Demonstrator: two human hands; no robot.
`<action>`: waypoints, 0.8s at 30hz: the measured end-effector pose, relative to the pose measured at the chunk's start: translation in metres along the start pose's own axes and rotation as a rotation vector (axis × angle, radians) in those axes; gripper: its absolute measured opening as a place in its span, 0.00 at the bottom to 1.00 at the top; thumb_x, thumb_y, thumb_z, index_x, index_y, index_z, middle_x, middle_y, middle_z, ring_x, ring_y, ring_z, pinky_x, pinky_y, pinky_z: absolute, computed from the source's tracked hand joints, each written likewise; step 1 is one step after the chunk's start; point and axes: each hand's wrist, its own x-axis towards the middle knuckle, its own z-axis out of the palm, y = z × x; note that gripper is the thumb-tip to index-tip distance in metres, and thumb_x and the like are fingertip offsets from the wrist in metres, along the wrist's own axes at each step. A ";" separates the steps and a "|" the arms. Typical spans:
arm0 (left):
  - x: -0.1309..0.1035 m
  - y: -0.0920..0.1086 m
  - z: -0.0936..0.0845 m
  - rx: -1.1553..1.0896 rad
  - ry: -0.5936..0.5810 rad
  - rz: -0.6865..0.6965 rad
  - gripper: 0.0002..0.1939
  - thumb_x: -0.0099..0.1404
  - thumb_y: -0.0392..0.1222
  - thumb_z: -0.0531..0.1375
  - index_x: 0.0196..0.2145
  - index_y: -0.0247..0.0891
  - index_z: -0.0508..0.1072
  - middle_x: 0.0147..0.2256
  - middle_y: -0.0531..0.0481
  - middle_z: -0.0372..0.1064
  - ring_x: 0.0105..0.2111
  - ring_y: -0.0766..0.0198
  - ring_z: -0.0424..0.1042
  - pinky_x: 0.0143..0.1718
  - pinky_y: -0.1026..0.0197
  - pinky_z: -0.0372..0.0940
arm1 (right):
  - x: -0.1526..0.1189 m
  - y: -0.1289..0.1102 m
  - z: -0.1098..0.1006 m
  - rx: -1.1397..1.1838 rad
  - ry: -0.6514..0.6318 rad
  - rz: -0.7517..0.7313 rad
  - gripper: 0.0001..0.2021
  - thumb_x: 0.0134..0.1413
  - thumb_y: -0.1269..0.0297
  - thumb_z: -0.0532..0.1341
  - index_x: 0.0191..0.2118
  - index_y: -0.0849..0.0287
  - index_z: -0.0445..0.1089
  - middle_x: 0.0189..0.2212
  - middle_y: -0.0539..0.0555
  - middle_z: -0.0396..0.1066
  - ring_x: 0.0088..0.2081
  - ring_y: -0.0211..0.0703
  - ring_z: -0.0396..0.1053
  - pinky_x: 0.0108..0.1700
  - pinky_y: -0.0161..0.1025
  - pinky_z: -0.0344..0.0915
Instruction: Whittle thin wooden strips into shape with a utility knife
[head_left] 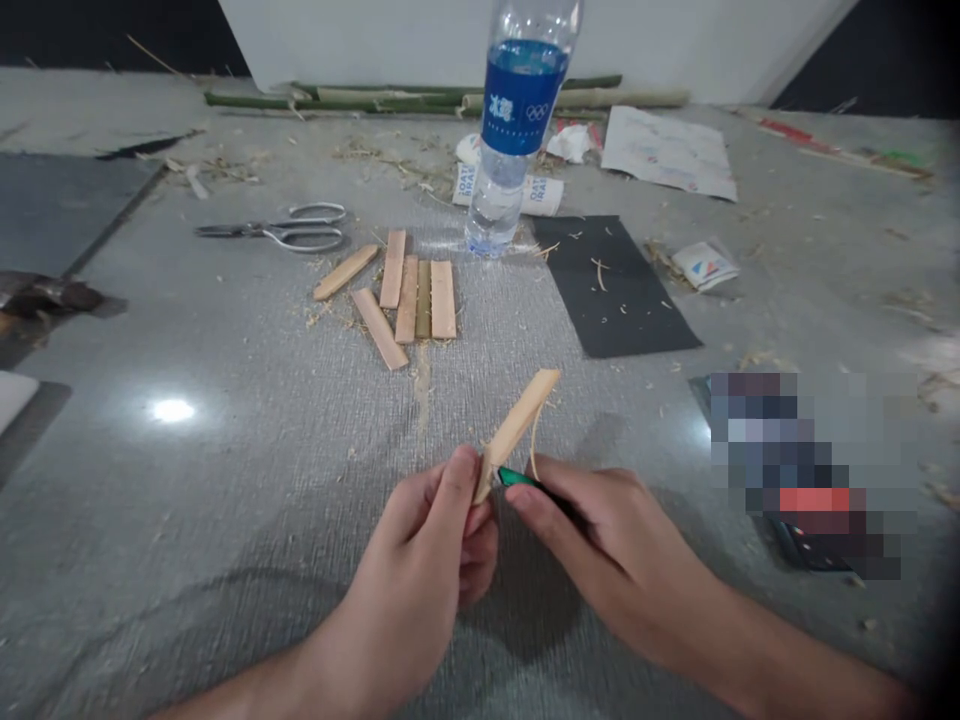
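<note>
Between thumb and fingers, my left hand point(431, 550) grips the lower end of a pale bamboo strip point(521, 420), which slants up to the right. My right hand point(600, 530) is closed around a green-handled knife point(517, 478); its tip is against the strip near my left thumb, and the blade is mostly hidden. A thin curled shaving point(535, 440) hangs beside the strip. Beyond my hands lie several cut bamboo pieces point(444, 300), some side by side and others at angles, with fine shavings around them.
A water bottle point(525, 100) stands behind the pieces. Metal scissors point(277, 230) lie to the left, dark sandpaper-like sheet point(619, 290) to the right. Green bamboo stalks point(390, 100) line the back wall. A partly blurred phone-like device point(814, 545) is at right, a dark tool head point(49, 295) far left.
</note>
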 end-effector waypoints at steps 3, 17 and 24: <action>-0.001 0.000 0.000 0.048 -0.014 0.025 0.26 0.71 0.55 0.54 0.21 0.39 0.53 0.17 0.62 0.44 0.16 0.75 0.43 0.15 0.70 0.43 | 0.002 0.001 -0.004 -0.032 0.003 0.007 0.19 0.70 0.54 0.51 0.27 0.56 0.56 0.19 0.43 0.58 0.21 0.32 0.55 0.25 0.35 0.50; -0.004 0.004 0.002 0.068 -0.023 -0.031 0.26 0.69 0.56 0.55 0.21 0.40 0.52 0.18 0.61 0.43 0.16 0.74 0.42 0.16 0.67 0.40 | 0.016 0.017 -0.016 -0.156 0.296 0.116 0.21 0.69 0.50 0.52 0.26 0.55 0.54 0.19 0.44 0.53 0.22 0.35 0.51 0.25 0.37 0.49; -0.014 0.004 0.002 0.149 -0.050 0.029 0.28 0.67 0.60 0.55 0.19 0.40 0.52 0.16 0.61 0.43 0.15 0.74 0.43 0.15 0.67 0.40 | 0.022 0.026 -0.039 -0.153 0.480 0.145 0.21 0.69 0.49 0.49 0.25 0.53 0.52 0.19 0.46 0.51 0.22 0.38 0.51 0.23 0.39 0.47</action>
